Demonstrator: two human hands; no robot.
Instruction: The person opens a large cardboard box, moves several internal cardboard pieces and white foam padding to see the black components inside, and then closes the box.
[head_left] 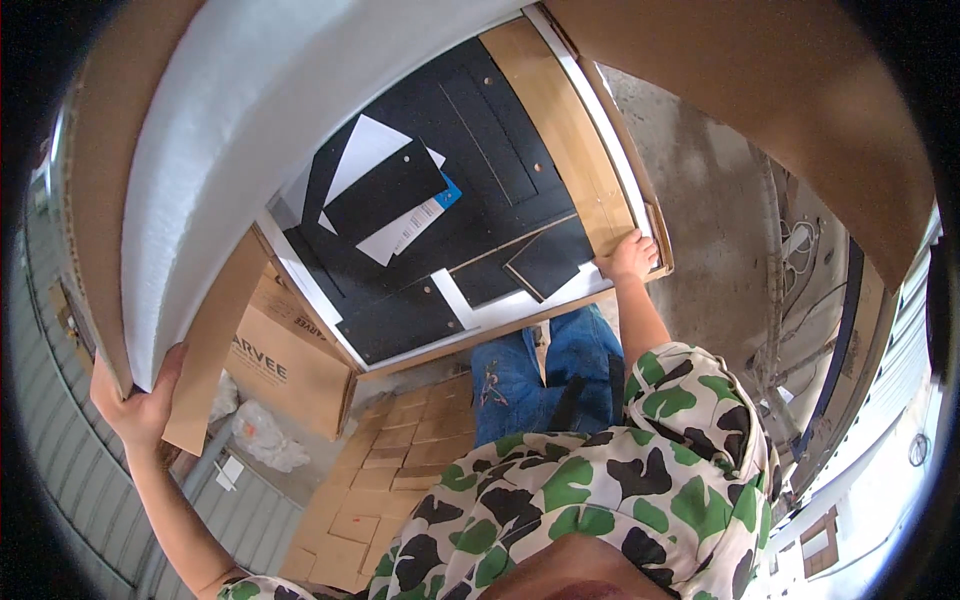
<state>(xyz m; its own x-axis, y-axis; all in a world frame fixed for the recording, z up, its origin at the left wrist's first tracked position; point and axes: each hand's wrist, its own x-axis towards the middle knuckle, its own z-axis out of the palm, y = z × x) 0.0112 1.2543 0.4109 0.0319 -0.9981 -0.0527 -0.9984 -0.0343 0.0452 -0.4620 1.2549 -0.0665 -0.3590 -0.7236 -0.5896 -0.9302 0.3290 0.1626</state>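
Both hands gripping: left hand [135, 405] on upswung carton lid [230, 130], right hand [630, 255] on carton [655, 255] corner

Open flat cardboard box [655, 262] ahead; black flat panels [470, 180] inside, white paper sheets [385, 190] on top; raised foam-lined cardboard lid [200, 150] at left.

The raised cardboard lid [780, 90] and white foam sheet [250, 110] block ten through two o'clock — open room lies over the black panels [470, 130] at centre.
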